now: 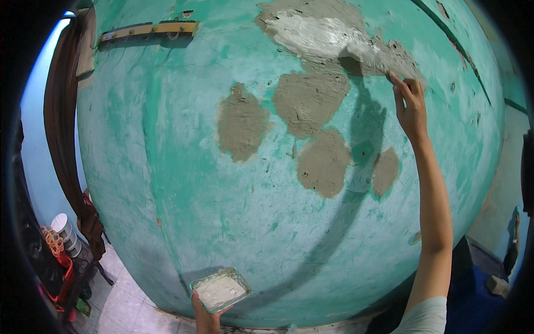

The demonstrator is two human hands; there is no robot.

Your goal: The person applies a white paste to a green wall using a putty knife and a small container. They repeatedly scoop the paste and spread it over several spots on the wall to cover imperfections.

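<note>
My left hand grips a shallow, clear rectangular container from below, near the bottom of the wall. A thick white paste lies in it. My raised right hand is closed around what looks like a paintbrush, its white-coated head blurred against the upper wall. Hand and blur hide most of its handle. There a wet white coat covers part of a large grey plaster patch. Several more grey patches, such as a round one, show uncoated below it.
The worn green wall fills most of the view. A yellowish hook rail hangs at upper left. A dark curtain, white buckets and a red basket are at left. A dark blue object stands at lower right.
</note>
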